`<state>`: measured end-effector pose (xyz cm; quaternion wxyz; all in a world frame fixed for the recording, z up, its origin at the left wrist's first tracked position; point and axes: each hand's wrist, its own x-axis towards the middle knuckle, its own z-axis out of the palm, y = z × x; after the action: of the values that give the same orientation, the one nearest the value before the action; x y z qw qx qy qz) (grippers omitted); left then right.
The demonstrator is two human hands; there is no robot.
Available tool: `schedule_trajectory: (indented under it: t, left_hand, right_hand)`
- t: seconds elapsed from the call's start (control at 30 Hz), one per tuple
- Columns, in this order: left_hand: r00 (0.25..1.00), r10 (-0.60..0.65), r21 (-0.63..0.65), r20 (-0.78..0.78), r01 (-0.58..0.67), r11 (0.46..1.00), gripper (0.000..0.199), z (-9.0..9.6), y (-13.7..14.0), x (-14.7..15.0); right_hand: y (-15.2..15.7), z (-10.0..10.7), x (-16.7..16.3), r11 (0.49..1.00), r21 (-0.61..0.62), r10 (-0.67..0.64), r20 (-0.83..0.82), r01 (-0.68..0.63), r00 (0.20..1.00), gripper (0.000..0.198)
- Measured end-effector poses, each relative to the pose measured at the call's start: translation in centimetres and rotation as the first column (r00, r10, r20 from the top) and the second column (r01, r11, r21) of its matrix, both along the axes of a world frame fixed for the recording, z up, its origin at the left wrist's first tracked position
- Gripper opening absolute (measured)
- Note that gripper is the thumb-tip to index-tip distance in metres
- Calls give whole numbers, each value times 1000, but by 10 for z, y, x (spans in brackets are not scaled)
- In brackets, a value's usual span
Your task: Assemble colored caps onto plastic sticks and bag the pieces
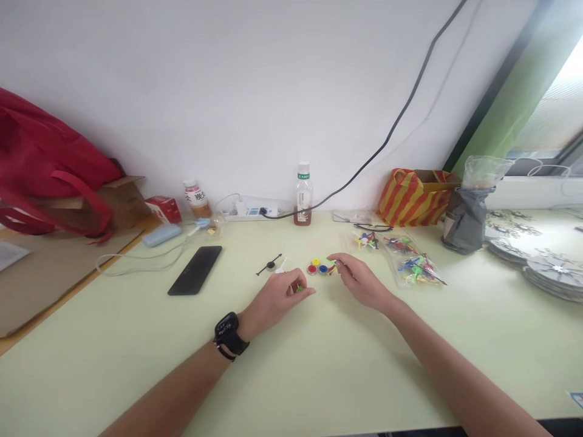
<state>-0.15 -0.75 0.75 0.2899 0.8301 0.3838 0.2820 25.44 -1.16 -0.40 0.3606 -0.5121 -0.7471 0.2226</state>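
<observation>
My left hand [283, 294], with a black watch [226, 328] on the wrist, is curled low over the table. Between its thumb and fingers is a small green plastic disc [299, 289], partly hidden. My right hand [359, 278] has its fingertips closed around a thin light-green plastic piece [328, 263], close to a red stick-like piece. Between the hands lie small round pieces: a yellow one [316, 262], a red one [311, 269] and a blue one [323, 269]. Beyond my left hand are a black disc with thin arms [271, 265] and a white piece [281, 267].
Clear bags of colourful plastic pieces [416, 267] lie to the right. A phone [195, 271] is at the left. At the wall stand a drink bottle [303, 197], a power strip [255, 208] and a striped bag [412, 197]. Stacked discs [558, 276] sit far right.
</observation>
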Motion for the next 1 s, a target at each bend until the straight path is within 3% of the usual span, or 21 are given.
schedule_trajectory:
  t: [0.13,0.27,0.4,0.5,0.63,0.8,1.0]
  left_hand:
    - [997,16,-115,76,-7,993,33,-1,-1,3]
    - [987,26,-157,158,-1,988,35,-6,0,5]
    - [958,52,-294,281,35,955,33,-13,2,7]
    - [926,65,-377,372,87,922,40,-12,1,9]
    - [876,55,-389,478,155,908,36,-5,-1,10]
    - [844,36,-372,535,197,907,32,1,-5,11]
    - [851,-27,-294,524,210,933,40,3,-10,12]
  right_hand:
    - [-3,8,-2,979,-164,98,-147,-122,984,32]
    - [-5,14,-4,960,-222,93,-329,-172,940,33]
    - [-9,20,-6,927,-287,63,-514,-241,856,34]
    - [-13,27,-8,916,-294,75,-542,-273,837,32]
    - [-14,31,-12,933,-268,66,-525,-239,849,29]
    - [-14,19,-24,872,-284,68,-737,-399,672,26]
    - [-18,11,-36,861,-312,16,-772,-401,636,26]
